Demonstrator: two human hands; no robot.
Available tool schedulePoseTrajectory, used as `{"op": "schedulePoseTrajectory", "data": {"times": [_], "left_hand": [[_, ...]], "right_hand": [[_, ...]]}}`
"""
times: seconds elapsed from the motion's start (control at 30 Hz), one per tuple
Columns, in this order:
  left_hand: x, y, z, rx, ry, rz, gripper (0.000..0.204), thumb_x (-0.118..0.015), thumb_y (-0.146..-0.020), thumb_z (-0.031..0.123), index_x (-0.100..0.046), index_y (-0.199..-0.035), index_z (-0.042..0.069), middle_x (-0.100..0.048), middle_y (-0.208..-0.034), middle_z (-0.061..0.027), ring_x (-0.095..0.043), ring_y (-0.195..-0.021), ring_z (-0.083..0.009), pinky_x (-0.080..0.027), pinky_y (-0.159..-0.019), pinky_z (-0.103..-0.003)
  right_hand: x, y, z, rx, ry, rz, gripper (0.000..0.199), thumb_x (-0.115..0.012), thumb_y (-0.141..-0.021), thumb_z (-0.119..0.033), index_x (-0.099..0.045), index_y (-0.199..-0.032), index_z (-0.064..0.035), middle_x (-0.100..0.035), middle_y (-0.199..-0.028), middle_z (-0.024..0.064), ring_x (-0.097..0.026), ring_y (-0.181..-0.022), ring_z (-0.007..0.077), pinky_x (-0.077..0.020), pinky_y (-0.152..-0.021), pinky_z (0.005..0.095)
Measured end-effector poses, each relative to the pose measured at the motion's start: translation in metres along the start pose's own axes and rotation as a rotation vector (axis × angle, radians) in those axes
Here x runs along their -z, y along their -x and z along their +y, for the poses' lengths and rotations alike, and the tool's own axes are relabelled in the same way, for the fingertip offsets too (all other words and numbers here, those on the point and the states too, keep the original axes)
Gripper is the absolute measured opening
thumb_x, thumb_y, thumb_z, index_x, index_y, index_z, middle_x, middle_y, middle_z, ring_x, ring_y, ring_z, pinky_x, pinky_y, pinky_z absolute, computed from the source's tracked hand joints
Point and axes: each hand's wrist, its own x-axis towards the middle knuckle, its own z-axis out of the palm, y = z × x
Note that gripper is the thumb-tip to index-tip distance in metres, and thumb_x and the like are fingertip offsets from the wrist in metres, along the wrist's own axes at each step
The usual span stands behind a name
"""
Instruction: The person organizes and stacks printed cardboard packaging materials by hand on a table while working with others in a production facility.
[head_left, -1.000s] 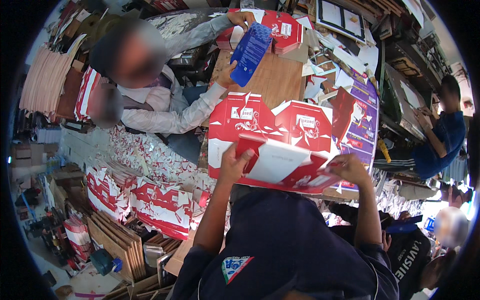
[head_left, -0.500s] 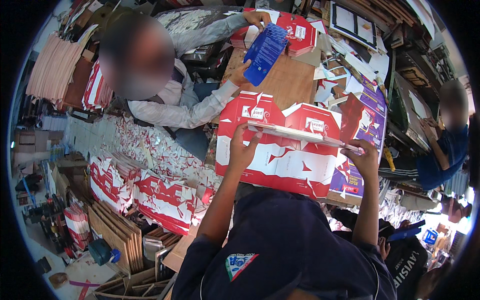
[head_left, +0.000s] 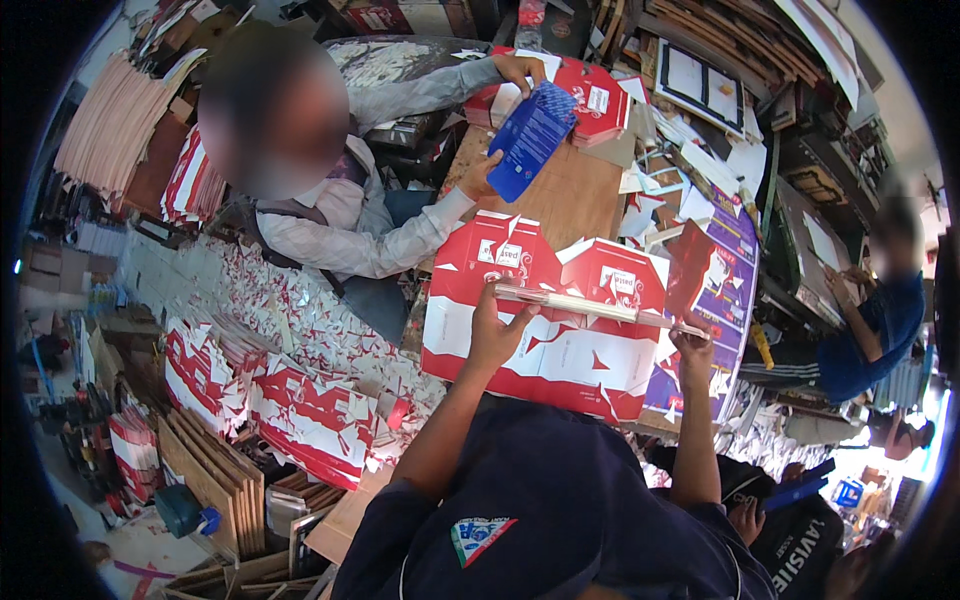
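Between my hands is a thin stack of card sheets (head_left: 590,307), seen nearly edge-on, with pale edges. My left hand (head_left: 497,338) grips its left end, thumb on the near side. At the other end, my right hand (head_left: 692,350) is closed on the corner. Below the stack, red and white printed carton blanks (head_left: 545,353) lie on the table, their tops cut to angled shapes. Loose white and red offcuts are scattered over them. The faces of the held sheets are mostly hidden.
Across the table (head_left: 560,185), a seated person holds a blue printed card (head_left: 533,140). Purple printed sheets (head_left: 728,295) and paper scraps lie on the right. More red and white blanks (head_left: 312,415) stand on the scrap-covered floor at left. Another person (head_left: 872,330) works at far right.
My right hand has come leftward and its fingers are now curled more tightly at the stack's end. The held stack sits slightly lower in view. The seated person still holds the blue card.
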Motion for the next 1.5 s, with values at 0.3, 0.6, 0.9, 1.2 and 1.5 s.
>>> {"op": "schedulePoseTrajectory", "data": {"times": [0.3,0.6,0.9,1.2,1.5], "left_hand": [[0.002,0.028,-0.012,-0.055,0.059,0.165,0.037,-0.076,-0.089,0.019,-0.057,-0.114,-0.002,-0.069,-0.101,-0.0162,-0.068,-0.096,-0.0273,-0.051,-0.085,-0.037],[0.028,0.029,-0.032,0.229,-0.229,0.05,0.052,-0.076,-0.085,0.035,-0.053,-0.111,-0.005,-0.068,-0.096,-0.0274,-0.067,-0.089,-0.0448,-0.053,-0.076,-0.049],[0.069,0.026,-0.102,0.603,-0.461,-0.18,0.058,-0.077,-0.083,0.037,-0.053,-0.112,-0.006,-0.068,-0.1,-0.0278,-0.067,-0.095,-0.0446,-0.053,-0.083,-0.05],[0.076,0.015,-0.139,0.551,-0.479,-0.275,0.059,-0.076,-0.081,0.045,-0.056,-0.107,-0.004,-0.069,-0.093,-0.025,-0.068,-0.088,-0.0443,-0.054,-0.078,-0.051],[0.09,0.018,-0.154,0.503,-0.43,-0.231,0.054,-0.076,-0.08,0.048,-0.059,-0.098,0.0,-0.069,-0.081,-0.0229,-0.068,-0.077,-0.0452,-0.053,-0.069,-0.054]], "right_hand": [[-0.024,0.02,-0.005,0.02,0.385,0.02,0.034,-0.079,-0.085,-0.015,-0.062,-0.111,-0.0003,-0.069,-0.097,0.0058,-0.062,-0.092,0.0134,-0.0481,-0.082,0.0302],[-0.048,0.042,-0.016,-0.149,0.291,0.063,0.044,-0.08,-0.08,-0.013,-0.062,-0.116,0.0025,-0.072,-0.1,0.0108,-0.069,-0.085,0.0191,-0.0556,-0.079,0.0338],[-0.097,0.068,0.056,-0.506,0.308,0.015,0.041,-0.079,-0.08,-0.007,-0.064,-0.117,0.0023,-0.072,-0.107,0.0106,-0.07,-0.092,0.019,-0.0559,-0.084,0.0337],[-0.087,0.081,0.085,-0.399,1.226,0.285,0.078,-0.087,-0.069,-0.042,-0.056,-0.124,0.0049,-0.066,-0.111,0.022,-0.066,-0.101,0.0317,-0.0532,-0.086,0.0417],[-0.247,0.071,0.049,0.037,1.318,0.198,0.071,-0.077,-0.077,-0.026,-0.045,-0.136,-0.0035,-0.049,-0.133,0.0221,-0.044,-0.125,0.0439,-0.0338,-0.109,0.0525]]}}
